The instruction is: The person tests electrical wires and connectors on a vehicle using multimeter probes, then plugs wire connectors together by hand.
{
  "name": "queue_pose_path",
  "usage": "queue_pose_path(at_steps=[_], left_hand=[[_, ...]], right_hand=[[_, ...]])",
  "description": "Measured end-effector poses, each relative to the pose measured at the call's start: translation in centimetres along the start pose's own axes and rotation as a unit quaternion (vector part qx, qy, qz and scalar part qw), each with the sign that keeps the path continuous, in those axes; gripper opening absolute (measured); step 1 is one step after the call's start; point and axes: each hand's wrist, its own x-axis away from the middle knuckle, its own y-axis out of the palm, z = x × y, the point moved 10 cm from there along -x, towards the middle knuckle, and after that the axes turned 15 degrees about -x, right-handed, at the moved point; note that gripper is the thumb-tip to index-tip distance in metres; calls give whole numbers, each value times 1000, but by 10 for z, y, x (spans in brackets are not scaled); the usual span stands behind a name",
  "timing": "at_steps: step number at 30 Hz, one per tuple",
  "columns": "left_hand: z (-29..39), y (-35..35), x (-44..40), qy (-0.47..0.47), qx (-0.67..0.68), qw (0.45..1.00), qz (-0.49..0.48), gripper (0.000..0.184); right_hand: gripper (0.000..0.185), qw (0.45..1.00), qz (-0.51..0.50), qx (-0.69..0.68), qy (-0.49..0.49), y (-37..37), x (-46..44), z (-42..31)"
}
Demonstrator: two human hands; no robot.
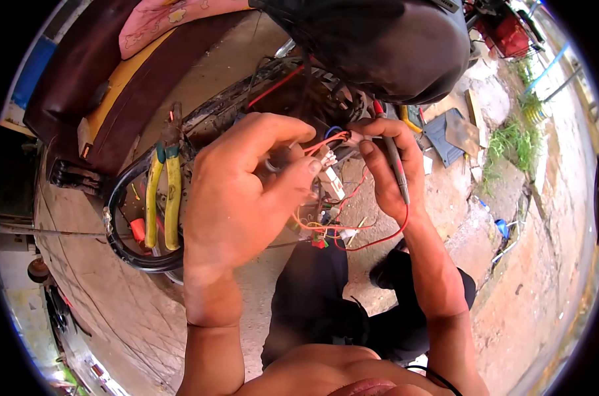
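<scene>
My right hand (395, 165) is closed, with a slim test probe (396, 168) lying across its fingers and a red lead looping from the lower end. Its thumb and index finger also pinch the end of a bundle of orange-red wires (332, 140). My left hand (240, 185) is beside these wires, thumb and index finger apart, its other fingers curled and partly hidden. Close to the left thumb is a white connector (331, 181). Below it hang thin, tangled wires (322, 228). Yellow-handled pliers (164, 191) rest on the dark frame to the left.
A black curved tube (118, 231) bends around the pliers. Above my hands is a large black rounded cover (398, 46). A maroon padded seat (141, 92) stands at upper left. Grey and brown flat pieces (451, 135) lie on the concrete at right, near grass (511, 145).
</scene>
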Motion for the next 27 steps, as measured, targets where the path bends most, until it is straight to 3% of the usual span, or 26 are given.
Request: queue_pose_path(at_steps=[4,7,10,17,23,27], left_hand=[[0,6,-4,1,-81,997,0,25],[3,10,-8,54,-233,970,33,26],[1,11,-9,35,-275,960,40,27],[-3,16,-12,23,-264,964,10,19],[-3,17,-12,20,-241,970,1,19],[-5,18,-15,25,-247,969,8,19]], right_hand=[[16,998,10,-64,-4,-4,3,9],[17,997,8,-81,-16,-5,3,11],[18,997,0,-75,-24,-4,2,9],[20,997,-42,-34,-46,-1,-7,0],[30,976,-79,152,-133,7,-11,-28],[29,977,-75,151,-131,9,-14,-32]])
